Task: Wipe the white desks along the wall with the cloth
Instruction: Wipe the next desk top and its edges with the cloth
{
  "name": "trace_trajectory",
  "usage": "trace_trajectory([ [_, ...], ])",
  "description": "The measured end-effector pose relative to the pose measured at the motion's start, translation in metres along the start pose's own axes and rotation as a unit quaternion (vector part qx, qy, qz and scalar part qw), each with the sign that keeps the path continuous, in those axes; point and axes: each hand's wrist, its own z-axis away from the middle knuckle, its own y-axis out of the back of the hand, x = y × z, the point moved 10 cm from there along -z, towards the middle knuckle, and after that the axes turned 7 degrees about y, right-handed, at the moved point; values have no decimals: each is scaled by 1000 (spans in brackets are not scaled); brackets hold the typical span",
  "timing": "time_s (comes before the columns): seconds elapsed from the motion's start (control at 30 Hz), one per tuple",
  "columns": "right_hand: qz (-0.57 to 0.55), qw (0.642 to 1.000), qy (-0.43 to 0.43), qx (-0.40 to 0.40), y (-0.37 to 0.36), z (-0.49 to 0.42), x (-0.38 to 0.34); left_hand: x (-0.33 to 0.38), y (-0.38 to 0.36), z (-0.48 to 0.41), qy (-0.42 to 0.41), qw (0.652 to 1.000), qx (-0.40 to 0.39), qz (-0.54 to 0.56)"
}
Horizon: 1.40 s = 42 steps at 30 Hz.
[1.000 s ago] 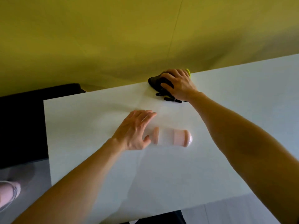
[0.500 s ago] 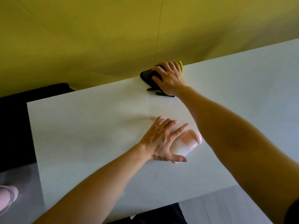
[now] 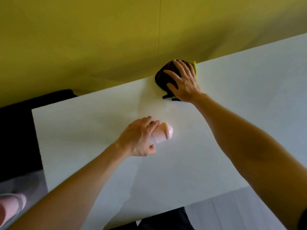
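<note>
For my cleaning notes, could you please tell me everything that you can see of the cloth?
The cloth is mostly black, with a yellow-green edge showing at its right beyond the fingers. It looks like soft fabric, bunched into a rounded pad. It lies on the white desk at the far edge, against the yellow wall. The right hand rests spread on it and covers much of it. Short black loops stick out near the wrist.

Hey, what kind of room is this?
Likely an office or study space: a plain white desk pushed against a yellow-green wall, with pale grey flooring below.
</note>
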Motion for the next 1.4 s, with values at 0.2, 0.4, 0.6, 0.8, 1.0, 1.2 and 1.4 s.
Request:
trace_trajectory([
  [0.2,-1,1000,3,-30,-19,-44,-66,-96,54,80,225,937,191,188],
  [0.4,-44,995,52,-66,-60,-87,-205,-117,37,161,342,872,223,269],
  [0.6,-35,991,108,-74,-71,-109,-254,-124,43,185,316,887,231,243],
  [0.8,-14,982,143,-120,-69,-118,-235,-149,34,190,243,951,160,100],
  [1.0,-28,988,111,-99,-68,-118,-235,-236,13,186,383,921,-71,0],
  [1.2,-47,982,142,-113,-97,-156,-346,-242,12,184,406,908,-98,-36],
  [1.4,-91,974,187,-88,-88,-148,-332,-239,16,181,397,910,-103,-55],
])
